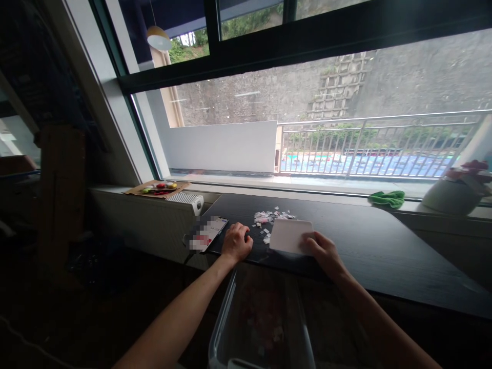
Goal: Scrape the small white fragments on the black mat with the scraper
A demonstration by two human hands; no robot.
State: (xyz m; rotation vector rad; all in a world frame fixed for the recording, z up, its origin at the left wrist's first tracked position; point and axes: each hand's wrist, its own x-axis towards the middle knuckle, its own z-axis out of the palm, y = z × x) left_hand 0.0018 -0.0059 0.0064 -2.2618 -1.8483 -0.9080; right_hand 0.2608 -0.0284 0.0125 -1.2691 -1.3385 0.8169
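– Shadow fills the lower left of the room on my feed. What do you have nearest?

– An open clear plastic tub (219,330), below the table's near edge, with pale bits dimly visible inside it. Beyond it I see both hands at the near side of the black wood-grain table (357,246).

– How are the fingers?

– My left hand (237,242) is curled, narrow; I can't tell whether anything is pinched in it. My right hand (322,248) grips the white panel (288,236) by its right end, thumb on top.

– How would that panel handle?

– Light and fairly stiff, I'd judge, with a smooth face that could slip under a loose pinch. I'd take it as the right hand does, at a short end, and leave the long edges free. I can't tell whether its lower edge touches the table.

– And past it?

– Small torn paper scraps (264,218), heaped loosely just beyond the panel. They look soft and feather-light, easily scattered; I'd gather them in bunches. A smartphone (209,234) lies to the left of the left hand.

– Farthest off?

– A green cloth (387,199) on the sill, then a metal railing (363,148) and a grey retaining wall (246,105) outside.
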